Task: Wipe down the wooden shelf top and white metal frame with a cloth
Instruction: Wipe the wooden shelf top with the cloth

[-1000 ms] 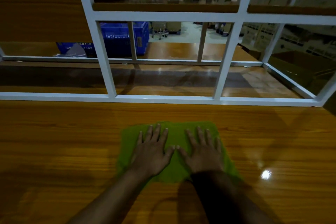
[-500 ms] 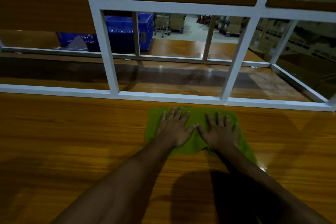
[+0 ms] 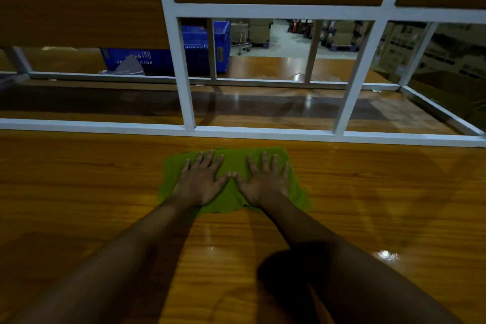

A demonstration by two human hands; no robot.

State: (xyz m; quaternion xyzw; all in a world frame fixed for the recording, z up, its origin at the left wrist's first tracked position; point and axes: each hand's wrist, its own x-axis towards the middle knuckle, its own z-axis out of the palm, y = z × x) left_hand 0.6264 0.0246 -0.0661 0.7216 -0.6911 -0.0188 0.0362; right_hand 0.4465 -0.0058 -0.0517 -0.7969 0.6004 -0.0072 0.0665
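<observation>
Now we have both palms pressed flat on the green cloth (image 3: 231, 166), fingers spread and gripping nothing. Our left hand (image 3: 201, 183) covers the cloth's left half and our right hand (image 3: 264, 181) its right half, thumbs nearly touching. We see the cloth lying spread on the glossy wooden shelf top (image 3: 79, 192), its far edge near the white metal frame (image 3: 263, 132) rail. Beyond the frame's bars stands a blue crate (image 3: 202, 47).

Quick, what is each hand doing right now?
Left hand: open, flat, pressing on the green cloth.
Right hand: open, flat, pressing on the same cloth.
</observation>
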